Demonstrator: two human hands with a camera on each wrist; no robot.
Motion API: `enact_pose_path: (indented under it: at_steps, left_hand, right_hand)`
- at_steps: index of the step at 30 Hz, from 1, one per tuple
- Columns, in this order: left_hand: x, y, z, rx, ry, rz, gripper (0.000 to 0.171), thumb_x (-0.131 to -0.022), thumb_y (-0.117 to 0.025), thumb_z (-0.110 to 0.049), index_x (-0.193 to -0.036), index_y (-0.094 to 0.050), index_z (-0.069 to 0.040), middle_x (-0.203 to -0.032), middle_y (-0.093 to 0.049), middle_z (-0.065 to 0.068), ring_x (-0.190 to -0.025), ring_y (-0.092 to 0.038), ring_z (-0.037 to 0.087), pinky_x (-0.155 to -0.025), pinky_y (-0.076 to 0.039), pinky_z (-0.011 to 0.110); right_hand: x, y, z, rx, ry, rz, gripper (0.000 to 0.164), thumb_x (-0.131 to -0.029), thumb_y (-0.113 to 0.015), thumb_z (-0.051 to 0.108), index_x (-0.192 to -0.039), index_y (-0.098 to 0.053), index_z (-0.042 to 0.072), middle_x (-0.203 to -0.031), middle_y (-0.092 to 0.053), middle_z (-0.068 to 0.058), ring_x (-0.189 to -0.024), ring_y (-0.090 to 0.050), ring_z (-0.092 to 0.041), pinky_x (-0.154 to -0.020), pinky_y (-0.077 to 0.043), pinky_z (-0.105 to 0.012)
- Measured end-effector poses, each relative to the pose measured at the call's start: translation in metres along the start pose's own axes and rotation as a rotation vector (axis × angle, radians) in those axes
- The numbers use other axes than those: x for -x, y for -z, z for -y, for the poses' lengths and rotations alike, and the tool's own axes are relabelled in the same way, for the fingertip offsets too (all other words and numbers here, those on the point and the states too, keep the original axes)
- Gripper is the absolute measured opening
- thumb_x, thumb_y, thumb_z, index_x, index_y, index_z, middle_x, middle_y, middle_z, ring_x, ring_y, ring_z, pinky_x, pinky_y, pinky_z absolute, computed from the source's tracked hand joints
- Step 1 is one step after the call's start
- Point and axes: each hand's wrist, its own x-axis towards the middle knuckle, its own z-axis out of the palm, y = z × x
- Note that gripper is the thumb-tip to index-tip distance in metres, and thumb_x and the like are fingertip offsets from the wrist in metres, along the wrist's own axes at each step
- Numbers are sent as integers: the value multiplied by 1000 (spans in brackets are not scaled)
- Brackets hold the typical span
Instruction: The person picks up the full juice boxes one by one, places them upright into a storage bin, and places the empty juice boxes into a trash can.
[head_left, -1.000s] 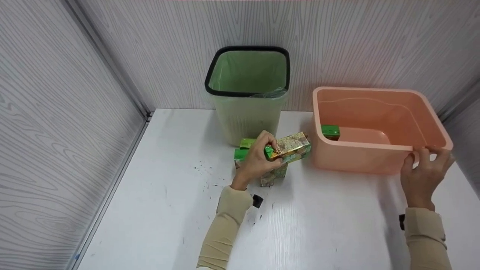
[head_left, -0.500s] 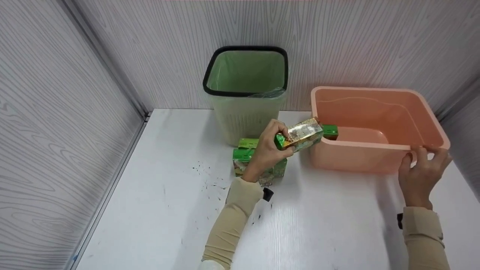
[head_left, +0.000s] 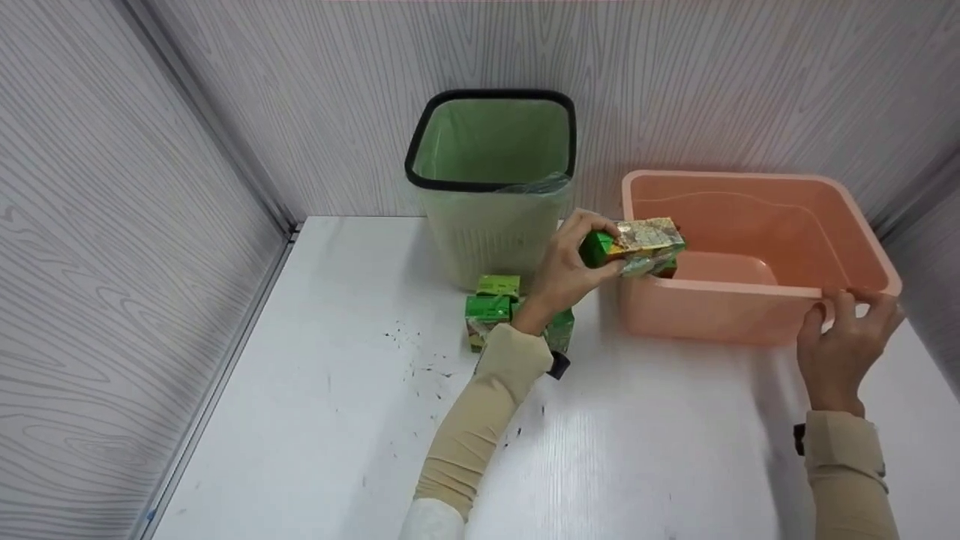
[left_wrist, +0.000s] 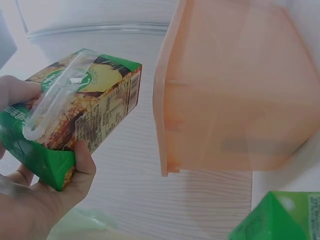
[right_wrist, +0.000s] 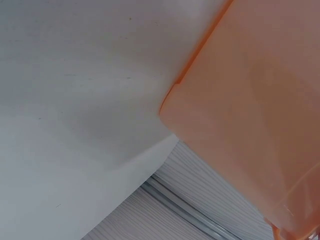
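My left hand (head_left: 566,270) grips a green and brown drink carton (head_left: 646,238) by its green end, thumb on one side and fingers on the other. A wrapped straw runs along the carton in the left wrist view. The carton is tilted over the left front rim of a pink plastic tub (head_left: 720,311). Behind it, another carton (head_left: 667,268) inside the tub is mostly hidden. My right hand (head_left: 844,356) holds the tub's front rim near its right corner, thumb outside. That hand does not show in the right wrist view, which shows the tub's wall (right_wrist: 240,100).
Several more green cartons (head_left: 487,311) stand below my left forearm, partly covered by it. Behind them is a pale green waste bin (head_left: 491,232) with a black rim and a plastic liner. Dark specks (head_left: 427,369) dot the white table (head_left: 315,420). Wood-grain panels enclose the table.
My left hand has carried the carton right and away from me, from above the other cartons to over the tub's left front rim. The right hand has stayed on the rim.
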Motion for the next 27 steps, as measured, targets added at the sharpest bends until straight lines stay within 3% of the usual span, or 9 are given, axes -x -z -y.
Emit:
enact_pose_path:
  at_steps: [6,13,22,27]
  left_hand:
    - [-9,-9,2,39,-6,42,28,-84,-78,7,-109,-64,6,-115,-53,18,-114,-56,24,-104,-42,24]
    - [-22,-22,-5,-49,34,92,26,-86,-77,3,-109,-66,1,-111,-53,13,-111,-56,20,-97,-44,19]
    - [-33,-55,-10,-73,109,87,28,-85,-80,1,-110,-68,0,-110,-54,12,-109,-56,13,-95,-43,15]
    - [-38,-64,-11,-106,95,119,28,-87,-78,-2,-113,-68,-1,-108,-54,10,-106,-57,16,-95,-41,13]
  right_hand:
    - [7,-2,0,16,-15,5,13,-94,-58,-4,-102,-65,-13,-110,-50,-35,-107,-44,-52,-97,-39,-58]
    - [4,-3,1,20,0,17,17,-95,-56,-3,-104,-65,-13,-110,-50,-36,-106,-44,-53,-97,-40,-57]
    - [5,5,-6,95,47,7,17,-97,-53,-3,-106,-64,-13,-113,-49,-35,-111,-46,-54,-94,-44,-63]
    - [7,4,-6,105,44,17,19,-98,-52,-2,-108,-65,-12,-113,-49,-35,-111,-46,-53,-94,-44,-62]
